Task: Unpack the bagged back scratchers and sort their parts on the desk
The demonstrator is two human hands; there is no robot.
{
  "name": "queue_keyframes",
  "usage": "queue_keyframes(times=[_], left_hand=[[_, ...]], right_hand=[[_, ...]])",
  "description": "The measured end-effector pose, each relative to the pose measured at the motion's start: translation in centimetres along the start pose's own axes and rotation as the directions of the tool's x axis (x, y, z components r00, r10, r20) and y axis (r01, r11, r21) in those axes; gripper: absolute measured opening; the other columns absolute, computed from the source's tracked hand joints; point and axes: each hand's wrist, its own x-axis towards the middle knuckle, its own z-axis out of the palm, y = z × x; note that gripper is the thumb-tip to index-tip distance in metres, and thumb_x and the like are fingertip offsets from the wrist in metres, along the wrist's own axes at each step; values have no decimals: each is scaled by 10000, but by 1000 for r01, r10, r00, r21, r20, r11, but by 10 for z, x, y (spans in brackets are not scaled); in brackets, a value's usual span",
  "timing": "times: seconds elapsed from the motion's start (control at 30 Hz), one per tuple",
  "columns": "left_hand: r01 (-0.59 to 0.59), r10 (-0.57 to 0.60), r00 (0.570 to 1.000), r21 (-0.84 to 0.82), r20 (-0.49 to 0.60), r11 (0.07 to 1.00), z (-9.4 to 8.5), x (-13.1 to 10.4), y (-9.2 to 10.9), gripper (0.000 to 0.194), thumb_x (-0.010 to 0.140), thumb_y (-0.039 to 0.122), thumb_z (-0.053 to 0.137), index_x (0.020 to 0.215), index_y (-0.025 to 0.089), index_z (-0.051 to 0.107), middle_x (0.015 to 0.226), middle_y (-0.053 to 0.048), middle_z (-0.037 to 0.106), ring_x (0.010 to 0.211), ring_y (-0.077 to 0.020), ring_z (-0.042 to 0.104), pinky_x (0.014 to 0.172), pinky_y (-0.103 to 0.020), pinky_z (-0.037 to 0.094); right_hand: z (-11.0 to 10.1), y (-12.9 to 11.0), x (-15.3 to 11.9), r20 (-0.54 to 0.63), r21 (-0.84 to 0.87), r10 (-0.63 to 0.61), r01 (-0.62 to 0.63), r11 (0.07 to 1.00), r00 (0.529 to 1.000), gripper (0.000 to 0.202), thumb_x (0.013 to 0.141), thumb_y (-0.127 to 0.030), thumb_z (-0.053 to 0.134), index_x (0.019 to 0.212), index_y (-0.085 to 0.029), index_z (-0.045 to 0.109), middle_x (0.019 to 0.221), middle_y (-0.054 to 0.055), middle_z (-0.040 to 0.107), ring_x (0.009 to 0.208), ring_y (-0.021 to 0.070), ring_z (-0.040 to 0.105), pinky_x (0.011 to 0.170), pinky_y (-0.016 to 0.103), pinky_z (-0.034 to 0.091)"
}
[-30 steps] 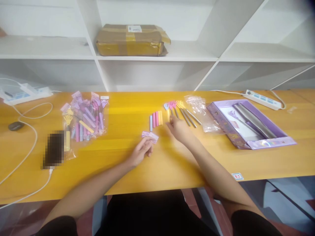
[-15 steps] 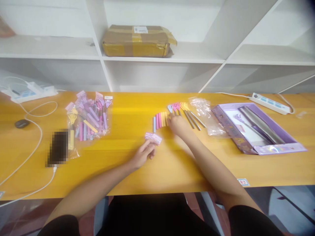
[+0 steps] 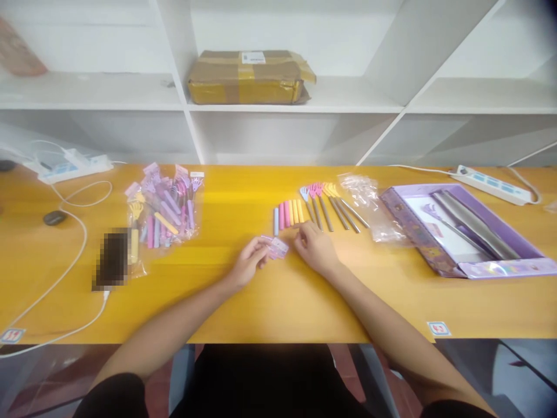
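My left hand is closed on small purple printed cards, pinched between thumb and fingers just above the table. My right hand is at the lower end of a row of coloured tubes: blue, pink and yellow. Its index finger reaches toward the yellow ones while the other fingers are loosely curled; I see nothing held in it. Beyond it lie several metal rods with hand-shaped heads, like back scratchers, in blue, pink and yellow. Whether the fingertip touches a tube, I cannot tell.
Bagged back scratchers lie at left, beside a blurred-out phone on a white cable. Clear plastic bags and an open purple box are at right. Power strips and a shelf with a taped carton stand behind.
My right hand has drawn back toward me from between the tubes and the rods to the tubes' near end. My left hand still holds the cards, now turned slightly. The view has shifted a little.
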Motion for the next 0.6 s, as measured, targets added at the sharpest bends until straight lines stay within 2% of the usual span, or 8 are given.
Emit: queue_keyframes(times=[0.13,0.23,0.27,0.33,0.4,0.43,0.5,0.6], left_hand=[[-52,78,985,164,-157,985,-24,18,13,267,945,442,678,1064,211,617,748,36,584,641,-132,527,638,-266,417],[-110,212,964,482,-162,869,-59,37,39,196,940,339,640,1092,215,632,962,-41,685,887,-196,649,862,-338,520],[-102,234,965,644,-122,758,-72,44,51,185,944,295,620,1107,212,646,1078,-76,708,1015,-229,664,973,-383,520],[-34,251,965,910,-77,413,-98,57,73,295,939,207,588,1225,188,661,1299,-150,677,1269,-316,600,1146,-484,448],[118,302,943,989,-140,92,-119,68,90,405,935,170,569,1328,108,646,1412,-247,606,1409,-418,494,1214,-564,364],[192,332,927,981,-177,-15,-128,71,96,442,939,176,565,1363,66,628,1433,-286,579,1433,-456,460,1218,-589,344],[319,381,891,938,-247,-139,-141,75,104,505,946,213,572,1398,-11,583,1451,-352,540,1435,-513,435,1203,-630,332],[440,411,849,875,-332,-201,-153,78,108,594,923,246,606,1414,-76,517,1439,-419,531,1398,-542,464,1162,-659,357]], right_hand=[[8,-3,-13,-20,167,-53,56,984,998,286,918,-161,541,1179,-207,650,953,66,684,727,203,623,679,313,492],[12,-4,-12,-4,245,-97,95,965,995,280,885,-151,564,1145,-223,638,960,61,685,705,198,598,675,315,495],[12,-4,-11,4,266,-118,112,957,993,265,887,-157,573,1136,-226,636,973,64,691,717,200,605,682,317,500],[12,-4,-10,2,297,-150,143,944,989,220,910,-168,579,1113,-229,637,997,74,700,775,213,635,710,324,516],[10,-3,-9,-18,304,-160,158,940,987,181,943,-170,564,1094,-229,643,1020,88,707,840,229,662,733,332,525],[8,-2,-9,-32,302,-160,162,939,987,174,960,-169,551,1091,-229,648,1029,92,709,859,233,669,735,333,525],[4,0,-9,-57,297,-160,169,940,986,181,989,-168,526,1097,-229,658,1031,91,712,855,230,672,720,329,518],[-1,3,-9,-84,288,-161,178,941,983,185,1021,-186,505,1097,-225,669,1015,86,709,831,218,668,701,318,504]])
